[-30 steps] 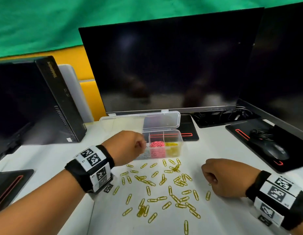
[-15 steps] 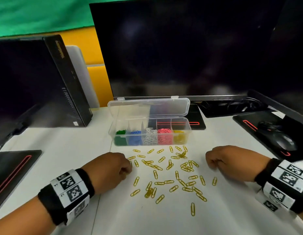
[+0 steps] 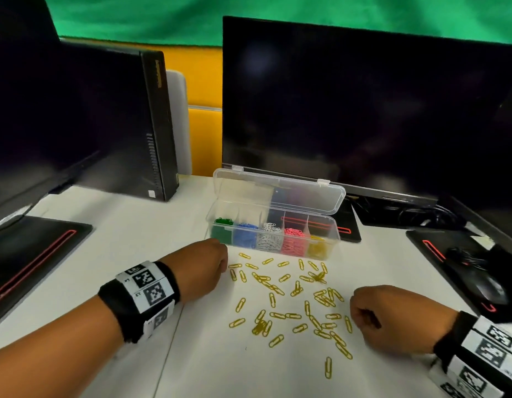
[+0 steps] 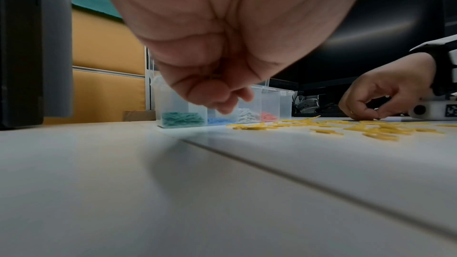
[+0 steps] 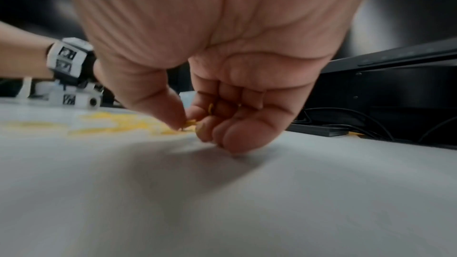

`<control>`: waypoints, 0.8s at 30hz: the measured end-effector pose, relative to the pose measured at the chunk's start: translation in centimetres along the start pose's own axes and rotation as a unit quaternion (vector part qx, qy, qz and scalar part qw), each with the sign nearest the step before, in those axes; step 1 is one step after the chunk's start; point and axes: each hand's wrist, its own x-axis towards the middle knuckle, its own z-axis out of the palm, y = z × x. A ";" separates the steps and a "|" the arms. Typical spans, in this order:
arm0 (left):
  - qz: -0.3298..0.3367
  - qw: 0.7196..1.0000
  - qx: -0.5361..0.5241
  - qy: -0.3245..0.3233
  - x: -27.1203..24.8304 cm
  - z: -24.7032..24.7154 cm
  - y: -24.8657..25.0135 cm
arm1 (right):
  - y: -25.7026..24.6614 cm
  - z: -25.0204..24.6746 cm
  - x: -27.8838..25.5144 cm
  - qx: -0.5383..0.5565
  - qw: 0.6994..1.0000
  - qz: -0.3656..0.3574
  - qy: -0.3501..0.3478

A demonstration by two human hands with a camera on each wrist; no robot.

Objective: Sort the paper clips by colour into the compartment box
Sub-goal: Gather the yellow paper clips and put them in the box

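The clear compartment box [image 3: 335, 231] stands open at the back of the white desk. It holds green [image 3: 220, 225], blue [image 3: 244, 231], white [image 3: 268, 234], pink [image 3: 292, 237] and yellow [image 3: 316, 248] clips in separate cells. Several loose yellow paper clips [image 3: 260, 328] lie scattered in front of it. My left hand [image 3: 209, 262] hovers at the pile's left edge near the green cell, with its fingers [image 4: 222, 103] curled and nothing seen in them. My right hand [image 3: 361, 314] rests at the pile's right edge. Its thumb and fingers [image 5: 190, 122] pinch yellow clips, and another clip sits in the palm.
A large dark monitor [image 3: 364, 110] stands right behind the box, with cables [image 3: 407, 211] under it. A black computer tower [image 3: 157, 124] is at the back left. A black pad [image 3: 34, 254] lies at the left, and a mouse [image 3: 484, 285] on another pad at the right.
My left hand left the box, dropped to the desk left of the pile, then moved forward near the box's green end. My right hand stayed at the pile's right edge.
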 end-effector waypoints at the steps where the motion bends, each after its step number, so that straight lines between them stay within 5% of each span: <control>1: -0.006 1.000 -0.005 0.000 0.0 0.0 0.0 | 0.0 -0.2 0.1 0.017 1.000 0.010 0.007; 4: 0.003 1.000 -0.022 0.000 -0.2 -0.4 0.4 | 0.1 -1.7 0.5 0.191 0.978 0.016 0.077; 9: 0.003 0.993 0.042 -0.108 -0.6 -0.7 0.9 | -1.0 -3.3 2.8 0.575 0.806 0.070 0.119; 12: 0.013 0.996 0.015 -0.083 -0.4 -0.8 0.6 | -1.6 -3.3 4.1 0.636 0.759 0.118 0.073; 14: 0.024 0.998 0.009 -0.065 -0.3 -0.9 0.5 | -2.0 -3.1 5.0 0.586 0.797 0.135 0.056; 17: 0.043 0.997 0.024 -0.060 -0.1 -0.7 0.4 | -2.9 -3.2 6.1 0.259 0.955 0.123 0.074; 18: 0.047 0.997 0.029 -0.060 -0.1 -0.7 0.3 | -3.3 -3.4 6.4 0.146 0.980 0.110 0.075; 24: 0.055 0.995 0.070 -0.043 -0.1 -0.3 0.4 | -5.1 -3.2 7.8 -0.030 0.994 0.100 0.029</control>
